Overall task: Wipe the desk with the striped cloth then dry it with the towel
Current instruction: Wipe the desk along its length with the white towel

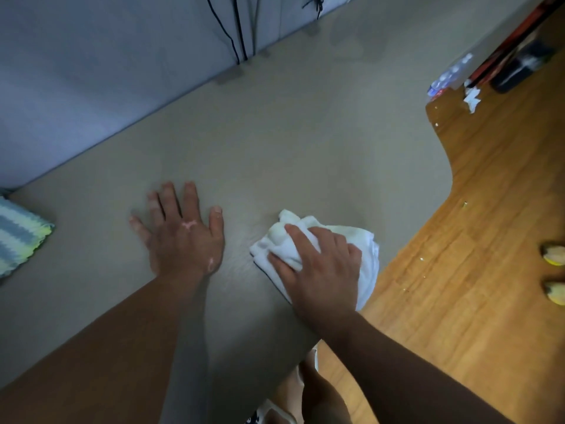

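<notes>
Now the white towel [368,264] is drying the desk [290,142].
The right hand [318,264] holds the towel in a bunch and presses it down near the front edge, likely to soak up the wet. The left hand [183,237] lies flat with fingers spread wide, probably to lean on. The striped cloth [18,237] sits far off to the left, set aside.

Nothing in view could be read: no words, brand or number. The plastic bottle [449,75] just past the far right edge of the tabletop [305,133] bore a red and blue label [436,92], but it was too blurred for any lettering to be made out.
</notes>
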Demonstrator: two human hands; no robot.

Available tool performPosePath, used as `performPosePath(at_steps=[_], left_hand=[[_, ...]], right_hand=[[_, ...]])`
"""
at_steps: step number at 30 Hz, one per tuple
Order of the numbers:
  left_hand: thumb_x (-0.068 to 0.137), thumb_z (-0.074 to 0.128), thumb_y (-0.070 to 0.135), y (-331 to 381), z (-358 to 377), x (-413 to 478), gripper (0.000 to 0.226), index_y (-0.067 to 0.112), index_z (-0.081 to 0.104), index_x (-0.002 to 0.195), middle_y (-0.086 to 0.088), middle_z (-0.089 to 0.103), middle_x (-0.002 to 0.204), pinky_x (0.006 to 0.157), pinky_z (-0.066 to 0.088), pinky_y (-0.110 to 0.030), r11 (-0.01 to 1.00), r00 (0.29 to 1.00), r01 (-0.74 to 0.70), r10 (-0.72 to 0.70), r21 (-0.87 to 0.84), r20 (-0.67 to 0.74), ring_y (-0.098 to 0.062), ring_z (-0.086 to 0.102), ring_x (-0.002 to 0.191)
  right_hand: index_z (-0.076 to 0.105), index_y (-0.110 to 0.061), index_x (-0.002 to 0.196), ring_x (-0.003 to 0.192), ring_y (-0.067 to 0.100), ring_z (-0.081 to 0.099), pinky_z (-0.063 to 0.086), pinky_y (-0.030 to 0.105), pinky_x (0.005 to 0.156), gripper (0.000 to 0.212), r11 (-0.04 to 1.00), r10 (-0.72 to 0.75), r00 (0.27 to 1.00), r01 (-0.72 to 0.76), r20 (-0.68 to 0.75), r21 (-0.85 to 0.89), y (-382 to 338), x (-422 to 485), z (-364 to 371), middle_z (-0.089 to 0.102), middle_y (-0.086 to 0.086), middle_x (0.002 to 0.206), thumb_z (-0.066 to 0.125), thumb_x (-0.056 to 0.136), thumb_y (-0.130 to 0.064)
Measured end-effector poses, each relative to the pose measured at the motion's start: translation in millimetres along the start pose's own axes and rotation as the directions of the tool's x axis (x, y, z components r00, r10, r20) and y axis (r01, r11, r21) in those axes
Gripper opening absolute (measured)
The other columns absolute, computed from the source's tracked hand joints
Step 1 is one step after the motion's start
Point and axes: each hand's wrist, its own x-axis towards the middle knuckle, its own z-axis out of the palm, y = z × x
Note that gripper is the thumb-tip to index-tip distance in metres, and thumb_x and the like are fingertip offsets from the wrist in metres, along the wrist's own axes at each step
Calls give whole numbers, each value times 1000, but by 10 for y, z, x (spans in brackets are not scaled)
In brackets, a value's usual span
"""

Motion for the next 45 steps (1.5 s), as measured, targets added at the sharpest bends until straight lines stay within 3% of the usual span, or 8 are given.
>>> performPosePath(at_steps=[4,9,18,25,29,33,39,45], left_hand=[[102,21,60,-14,5,-3,65,30,19,160,-7,13,170,123,4,-65,1000,1000,9,-9,-7,4,-30,6,157],[101,20,59,-5,0,-4,67,27,23,160,-11,20,168,123,8,-66,1000,1000,-6,6,5,-13,-34,12,156],[100,15,61,4,8,26,71,25,28,160,-12,24,168,123,13,-64,995,1000,22,-21,97,-11,-34,15,156],[97,9,64,22,-4,20,73,30,19,162,-7,16,170,125,6,-61,997,998,49,-51,65,24,-29,6,158],[99,32,55,4,-27,55,62,24,42,152,-12,40,158,119,22,-63,999,994,48,-46,15,-94,-35,32,147],[96,43,47,-40,-117,266,53,16,55,139,-12,53,135,108,35,-57,999,980,47,-47,-3,-194,-40,50,119],[103,37,49,-223,-185,644,47,26,42,144,-14,36,152,117,22,-66,991,988,134,-133,15,-75,-37,30,143],[100,26,64,-416,-163,839,67,33,21,160,-10,13,169,123,7,-64,963,963,270,-270,12,-23,-27,6,158]], right_hand=[[65,-40,128,105,26,61,42,46,89,48,989,-151,988,150,37,17,313,497,3,67,-3,119,59,91,-70],[68,-34,122,102,33,64,49,49,89,49,999,-48,999,48,-6,11,537,1504,148,69,4,116,59,89,-68],[61,-27,127,114,37,61,46,50,98,63,990,24,999,-20,27,-141,663,3041,179,65,12,120,33,95,-74],[65,-29,124,102,34,63,44,46,85,56,993,-27,1000,28,8,-115,418,2496,213,68,9,112,41,96,-70],[69,-33,124,97,31,64,44,47,86,47,982,-181,983,183,-42,55,141,1566,246,69,4,108,58,91,-64],[64,-40,127,104,27,62,45,48,90,48,925,-374,921,362,110,118,-25,913,166,66,-3,114,62,86,-64],[68,-39,121,98,25,62,45,47,88,47,777,-626,773,607,102,164,74,1392,234,67,-5,112,64,87,-70],[70,-34,124,99,31,64,47,46,83,48,888,-452,891,453,-28,82,-35,2501,559,70,3,114,60,91,-69]])
